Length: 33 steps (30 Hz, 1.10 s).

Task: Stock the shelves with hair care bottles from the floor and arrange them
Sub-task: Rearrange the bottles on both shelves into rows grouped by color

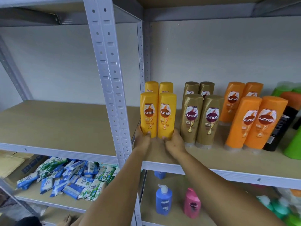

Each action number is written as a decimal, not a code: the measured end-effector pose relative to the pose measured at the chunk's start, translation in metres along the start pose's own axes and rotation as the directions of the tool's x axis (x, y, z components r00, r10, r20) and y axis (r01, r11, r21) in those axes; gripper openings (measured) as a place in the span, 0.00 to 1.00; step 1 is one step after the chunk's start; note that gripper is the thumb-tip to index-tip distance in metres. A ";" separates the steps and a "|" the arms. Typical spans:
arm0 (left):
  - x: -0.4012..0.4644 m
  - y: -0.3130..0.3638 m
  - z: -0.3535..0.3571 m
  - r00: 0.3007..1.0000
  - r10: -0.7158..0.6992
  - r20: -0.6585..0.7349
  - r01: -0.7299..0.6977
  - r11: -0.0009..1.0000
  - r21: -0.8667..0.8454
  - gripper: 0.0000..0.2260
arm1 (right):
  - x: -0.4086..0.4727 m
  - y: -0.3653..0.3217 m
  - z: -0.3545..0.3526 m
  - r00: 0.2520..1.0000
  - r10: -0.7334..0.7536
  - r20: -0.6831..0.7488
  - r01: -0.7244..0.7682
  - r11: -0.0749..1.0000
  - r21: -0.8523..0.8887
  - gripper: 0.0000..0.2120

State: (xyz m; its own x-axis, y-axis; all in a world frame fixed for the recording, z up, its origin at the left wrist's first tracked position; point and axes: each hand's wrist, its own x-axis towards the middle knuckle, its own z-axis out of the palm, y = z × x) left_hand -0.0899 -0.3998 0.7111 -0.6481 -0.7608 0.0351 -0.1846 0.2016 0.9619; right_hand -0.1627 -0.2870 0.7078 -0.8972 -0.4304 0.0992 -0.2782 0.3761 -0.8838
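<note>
Your two forearms reach up over the shelf edge (203, 169); your left hand (143, 138) wraps the base of the left front yellow bottle (149, 114), thumb on its face, and your right hand (175, 141) grips the base of the right front yellow bottle (167, 115) the same way, fingers curled round the far sides. Both bottles stand cap-down on the shelf board, touching each other, at the left end of the shelf right by the grey upright (110, 75). Judgement: rigid glossy plastic, likely full and moderately heavy, slick under a palm; tall on narrow caps, so they tip easily. Hold low as you do and slide, don't lift high. Just behind them, two more yellow bottles (158, 87). Beside, a gap, then four gold bottles (197, 118) in two rows, then four orange bottles (254, 121), then a black bottle (281, 126) and green bottles (293, 144) at the frame edge. Board is bare tan fibreboard, flat, some grip. Lower shelf: a blue pump bottle (163, 199), a pink bottle (192, 203). Lower left bay: a heap of blue-and-green packets (68, 178). Pale wall (211, 51) behind the racking.
</note>
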 end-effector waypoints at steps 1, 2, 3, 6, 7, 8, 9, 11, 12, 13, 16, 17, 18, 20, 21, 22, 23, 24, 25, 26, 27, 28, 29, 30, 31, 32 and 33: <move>0.000 0.000 0.001 1.000 0.003 -0.013 -0.003 0.999 -0.046 0.22 | 0.000 -0.001 0.000 1.000 0.005 0.001 -0.005 1.000 0.013 0.22; 0.000 -0.001 0.003 0.999 0.021 -0.028 -0.023 0.995 -0.100 0.24 | 0.000 -0.002 0.000 1.000 0.006 0.003 -0.006 1.000 0.030 0.23; -0.001 0.000 0.004 0.998 0.042 -0.040 -0.047 0.989 -0.143 0.26 | 0.000 -0.003 0.000 1.000 -0.003 0.004 0.003 0.999 0.052 0.25; -0.007 0.003 0.006 0.994 0.101 -0.047 -0.108 0.979 -0.176 0.29 | 0.001 -0.003 0.002 0.999 -0.032 -0.013 0.033 0.994 0.103 0.28; -0.007 0.004 0.006 0.993 0.107 -0.050 -0.114 0.978 -0.174 0.29 | 0.002 -0.002 0.002 0.999 -0.036 -0.019 0.038 0.994 0.105 0.27; -0.006 0.004 0.005 0.992 0.115 -0.053 -0.122 0.978 -0.168 0.27 | 0.003 -0.002 0.003 0.999 -0.036 -0.022 0.038 0.994 0.102 0.27; -0.005 0.003 0.004 0.992 0.115 -0.043 -0.120 0.982 -0.148 0.26 | 0.004 -0.002 0.003 0.999 -0.037 -0.023 0.039 0.994 0.100 0.26; -0.004 0.003 0.003 0.994 0.110 -0.020 -0.112 0.988 -0.107 0.25 | 0.006 0.000 0.003 0.999 -0.049 -0.013 0.050 0.994 0.098 0.26; -0.004 0.002 0.003 0.994 0.107 -0.014 -0.108 0.989 -0.097 0.25 | 0.007 0.000 0.003 0.999 -0.053 -0.004 0.053 0.994 0.101 0.26; -0.004 0.001 0.003 0.994 0.105 -0.011 -0.105 0.991 -0.088 0.25 | 0.007 0.000 0.003 0.998 -0.055 0.003 0.054 0.993 0.107 0.26; -0.005 0.000 0.004 0.995 0.096 -0.022 -0.097 0.992 -0.076 0.25 | 0.008 0.001 0.003 0.999 -0.046 0.013 0.044 0.992 0.120 0.26; -0.004 -0.001 0.004 0.996 0.090 -0.022 -0.091 0.993 -0.076 0.25 | 0.008 0.001 0.003 0.999 -0.044 0.016 0.042 0.992 0.120 0.26; -0.004 -0.001 0.004 0.996 0.085 -0.022 -0.087 0.993 -0.077 0.25 | 0.008 0.001 0.003 0.999 -0.045 0.019 0.042 0.992 0.117 0.26; -0.005 0.000 0.004 0.997 0.072 -0.018 -0.073 0.994 -0.080 0.25 | 0.008 0.001 0.003 0.999 -0.049 0.014 0.047 0.993 0.111 0.27; -0.005 0.000 0.004 0.998 0.067 -0.017 -0.068 0.994 -0.082 0.25 | 0.008 0.001 0.003 0.999 -0.052 0.009 0.051 0.993 0.108 0.27; -0.006 0.001 0.004 0.998 0.065 -0.015 -0.066 0.994 -0.084 0.24 | 0.008 0.001 0.003 0.998 -0.057 0.004 0.056 0.993 0.104 0.27; -0.007 0.002 0.004 0.998 0.062 -0.013 -0.063 0.994 -0.085 0.23 | 0.008 0.001 0.003 0.998 -0.061 0.002 0.060 0.993 0.098 0.26; -0.008 0.002 0.004 0.998 0.060 -0.014 -0.061 0.995 -0.084 0.23 | 0.007 0.002 0.003 0.998 -0.067 0.001 0.066 0.994 0.092 0.26; -0.009 0.003 0.004 0.998 0.057 -0.016 -0.058 0.995 -0.082 0.22 | 0.006 0.002 0.003 0.997 -0.071 -0.001 0.071 0.993 0.089 0.25; -0.010 0.003 0.003 0.998 0.058 -0.019 -0.060 0.995 -0.080 0.22 | 0.005 0.002 0.003 0.997 -0.080 -0.002 0.080 0.993 0.088 0.25; -0.011 0.004 0.003 0.998 0.062 -0.025 -0.064 0.995 -0.075 0.22 | 0.004 0.002 0.004 0.996 -0.092 -0.005 0.092 0.992 0.084 0.26; -0.011 0.003 0.004 0.997 0.073 -0.030 -0.075 0.995 -0.070 0.23 | 0.003 0.002 0.004 0.994 -0.109 -0.008 0.109 0.991 0.074 0.26; -0.012 0.002 0.004 0.995 0.091 -0.037 -0.093 0.994 -0.064 0.24 | 0.002 0.002 0.004 0.993 -0.121 -0.012 0.122 0.991 0.062 0.26; -0.013 0.002 0.005 0.992 0.115 -0.047 -0.117 0.991 -0.056 0.25 | 0.002 0.002 0.004 0.991 -0.131 -0.015 0.132 0.990 0.048 0.26; -0.015 0.001 0.005 0.989 0.139 -0.056 -0.142 0.989 -0.043 0.26 | 0.001 0.002 0.004 0.990 -0.139 -0.017 0.139 0.990 0.034 0.26; -0.017 -0.001 0.006 0.986 0.154 -0.062 -0.156 0.988 -0.018 0.28 | 0.000 0.002 0.004 0.989 -0.145 -0.017 0.145 0.989 0.020 0.26; -0.019 -0.002 0.006 0.985 0.158 -0.065 -0.157 0.987 0.018 0.29 | -0.001 0.003 0.004 0.989 -0.150 -0.012 0.150 0.989 0.005 0.25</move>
State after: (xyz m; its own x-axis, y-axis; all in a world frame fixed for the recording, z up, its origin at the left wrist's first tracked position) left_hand -0.0820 -0.3820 0.7064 -0.6196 -0.7579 0.2043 -0.0937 0.3298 0.9394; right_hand -0.1610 -0.2883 0.7028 -0.8494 -0.4720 0.2363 -0.4081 0.3031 -0.8612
